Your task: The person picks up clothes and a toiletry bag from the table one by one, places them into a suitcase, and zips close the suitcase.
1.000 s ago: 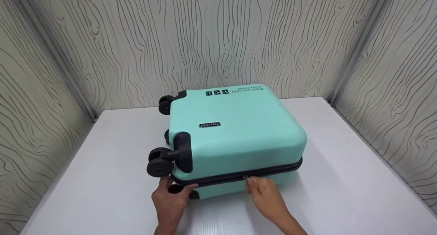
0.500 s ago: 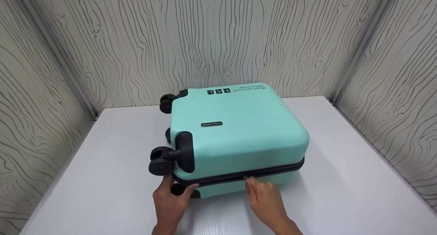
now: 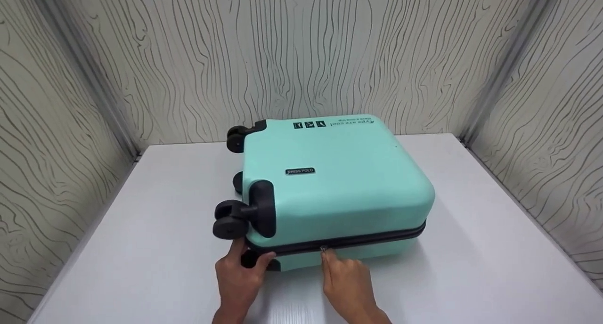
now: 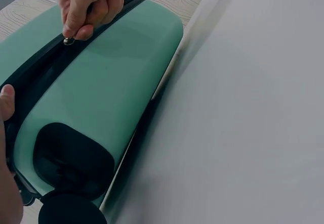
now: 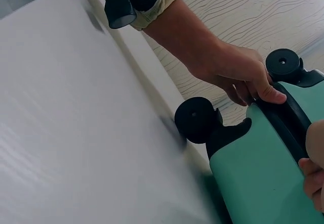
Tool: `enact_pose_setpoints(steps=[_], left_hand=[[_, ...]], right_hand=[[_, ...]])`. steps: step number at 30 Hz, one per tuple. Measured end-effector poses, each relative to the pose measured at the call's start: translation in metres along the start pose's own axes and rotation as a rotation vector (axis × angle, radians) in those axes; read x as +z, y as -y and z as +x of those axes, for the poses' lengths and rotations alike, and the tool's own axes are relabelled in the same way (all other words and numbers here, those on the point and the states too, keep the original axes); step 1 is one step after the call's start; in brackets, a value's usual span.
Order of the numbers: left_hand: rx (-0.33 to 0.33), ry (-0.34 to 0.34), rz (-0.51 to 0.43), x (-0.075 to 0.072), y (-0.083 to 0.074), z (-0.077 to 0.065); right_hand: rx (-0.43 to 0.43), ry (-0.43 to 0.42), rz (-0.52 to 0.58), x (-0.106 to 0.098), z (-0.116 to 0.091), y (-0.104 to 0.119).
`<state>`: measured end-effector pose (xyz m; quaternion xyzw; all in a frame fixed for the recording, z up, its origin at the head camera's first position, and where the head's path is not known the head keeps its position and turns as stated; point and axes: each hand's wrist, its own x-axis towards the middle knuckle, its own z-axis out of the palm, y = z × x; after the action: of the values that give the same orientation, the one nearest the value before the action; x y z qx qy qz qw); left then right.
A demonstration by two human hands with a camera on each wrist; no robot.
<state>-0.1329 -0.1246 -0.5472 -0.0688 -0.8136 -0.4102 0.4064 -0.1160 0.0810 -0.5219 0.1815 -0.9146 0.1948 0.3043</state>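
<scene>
A mint-green hard-shell suitcase (image 3: 348, 182) lies flat on the white table, its black wheels (image 3: 231, 227) pointing left. Along its near side runs a dark zipper band (image 3: 377, 238). My right hand (image 3: 348, 284) pinches the small metal zipper pull (image 3: 323, 248) around the middle of that side; in the left wrist view the pull (image 4: 69, 41) shows below the curled fingers. At the wheel end, my left hand (image 3: 239, 281) grips the near corner. Its thumb presses on the band, as the right wrist view shows with the left hand (image 5: 243, 75); its other fingertips are partly hidden behind the corner.
The white tabletop (image 3: 155, 230) extends on both sides of the suitcase. Wood-grain panels (image 3: 301, 51) stand behind and at either side. A black wrist mount (image 5: 132, 4) sits on the left sleeve.
My right hand has slid left along the band with the zipper pull, closer to my left hand. The left hand keeps its grip on the corner. The head view has shifted slightly.
</scene>
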Motion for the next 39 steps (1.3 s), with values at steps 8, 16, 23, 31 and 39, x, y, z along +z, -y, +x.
enact_pose_setpoints(steps=[8, 16, 23, 31, 39], left_hand=[[-0.015, 0.063, -0.045, -0.008, 0.001, 0.003], [-0.157, 0.053, -0.066, -0.009, -0.006, 0.008], [-0.224, 0.016, -0.082, -0.009, -0.007, 0.005], [-0.243, 0.043, -0.115, -0.009, -0.008, 0.006], [-0.176, 0.125, -0.028, -0.014, -0.006, 0.01]], right_hand=[[-0.01, -0.02, -0.011, -0.001, 0.001, 0.003], [-0.053, -0.007, -0.031, -0.001, 0.002, 0.013], [-0.053, 0.078, -0.006, 0.001, 0.003, 0.025], [-0.1, 0.109, 0.007, 0.013, 0.007, 0.043], [-0.132, 0.147, 0.001, 0.021, 0.011, 0.055]])
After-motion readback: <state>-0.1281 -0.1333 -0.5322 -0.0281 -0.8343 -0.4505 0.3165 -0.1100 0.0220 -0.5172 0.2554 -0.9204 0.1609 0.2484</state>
